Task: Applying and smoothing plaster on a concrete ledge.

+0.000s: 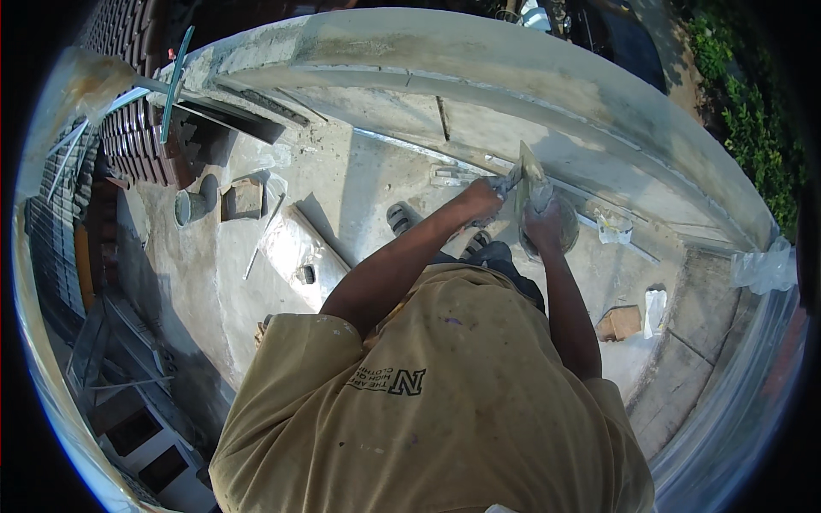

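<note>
My left hand (481, 198) is closed around the handle of a plastering trowel (530, 175), whose grey blade points up toward the concrete parapet wall (513, 103). My right hand (542, 221) grips a round grey mortar pan (568, 232) just below the blade. The two hands are close together, and the trowel blade meets the pan at my right hand. Both forearms reach out over my tan shirt. My sandalled foot (399, 219) shows to the left of my left arm, on the cement floor (359, 184).
A brick (245, 199) and a small round tin (190, 208) stand at the left. A pale plank (295, 248) lies near them. A brick piece (619, 323), a white rag (655, 308) and a plastic bag (614, 227) lie at the right. Dark roof tiles (137, 141) are stacked far left.
</note>
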Demonstrator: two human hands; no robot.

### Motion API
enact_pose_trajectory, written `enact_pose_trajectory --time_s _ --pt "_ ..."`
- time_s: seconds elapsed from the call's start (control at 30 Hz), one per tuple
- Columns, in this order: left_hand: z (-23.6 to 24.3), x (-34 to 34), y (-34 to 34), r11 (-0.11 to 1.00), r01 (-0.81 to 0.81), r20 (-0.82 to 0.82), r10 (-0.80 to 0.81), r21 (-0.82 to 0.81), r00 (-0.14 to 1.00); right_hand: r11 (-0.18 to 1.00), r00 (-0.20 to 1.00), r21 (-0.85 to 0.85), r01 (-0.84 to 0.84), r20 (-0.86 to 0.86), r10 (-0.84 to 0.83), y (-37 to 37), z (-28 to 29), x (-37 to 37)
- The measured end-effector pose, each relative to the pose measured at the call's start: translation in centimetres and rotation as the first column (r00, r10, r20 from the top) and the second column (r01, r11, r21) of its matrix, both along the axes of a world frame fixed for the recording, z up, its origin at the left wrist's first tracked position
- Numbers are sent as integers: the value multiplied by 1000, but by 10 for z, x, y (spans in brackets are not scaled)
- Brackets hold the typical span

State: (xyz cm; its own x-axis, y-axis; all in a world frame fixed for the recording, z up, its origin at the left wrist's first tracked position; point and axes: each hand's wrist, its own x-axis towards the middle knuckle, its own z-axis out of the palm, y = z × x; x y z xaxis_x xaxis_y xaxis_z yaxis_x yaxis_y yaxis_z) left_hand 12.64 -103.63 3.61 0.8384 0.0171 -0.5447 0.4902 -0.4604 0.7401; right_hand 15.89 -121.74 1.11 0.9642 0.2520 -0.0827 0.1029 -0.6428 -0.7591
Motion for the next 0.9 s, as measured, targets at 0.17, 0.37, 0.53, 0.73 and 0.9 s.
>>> enact_pose_trajectory --time_s 0.17,0.37,0.53,0.73,0.9 --pt "-22 -22 12 922 -319 -185 282 -217 941 993 998 98 -58 36 55 8 27 -14" --pt "22 -40 21 896 -306 -35 311 -322 950 975 937 84 205 -306 -171 0 -28 13" --pt "-6 -57 52 970 -212 141 195 119 971 632 743 576 518 -669 0 8 10 -8" --pt "1 -82 44 874 174 217 -297 453 930 456 646 564 688 -763 -30 22 21 -1" --pt "-32 -155 67 861 293 45 -341 415 939 577 862 677 456 -497 -97 -14 60 19"
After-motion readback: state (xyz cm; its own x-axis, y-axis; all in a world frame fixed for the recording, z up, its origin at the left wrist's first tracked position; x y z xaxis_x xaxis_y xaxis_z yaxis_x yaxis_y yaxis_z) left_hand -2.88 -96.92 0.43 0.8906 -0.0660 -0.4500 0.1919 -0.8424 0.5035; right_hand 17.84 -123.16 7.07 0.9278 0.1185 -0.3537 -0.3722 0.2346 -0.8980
